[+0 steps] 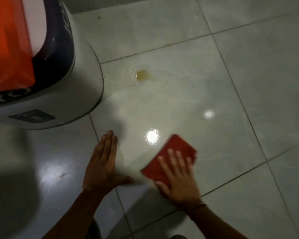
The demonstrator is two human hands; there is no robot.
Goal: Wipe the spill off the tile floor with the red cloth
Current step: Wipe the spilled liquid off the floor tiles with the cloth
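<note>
A folded red cloth (177, 150) lies flat on the pale tile floor (248, 83), low in the view. My right hand (178, 176) presses on its near half with fingers spread; the image is blurred there. My left hand (104, 163) rests palm down on the tile to the cloth's left, fingers together, holding nothing. The spill (143, 75) is a small yellowish puddle with a clear wet edge, farther ahead on the same tile, apart from the cloth.
A large white, navy and orange plastic object (41, 66) stands on the floor at the left, its rounded edge close to the spill. Dark grout lines cross the floor. Two bright light reflections shine on the tile between spill and cloth.
</note>
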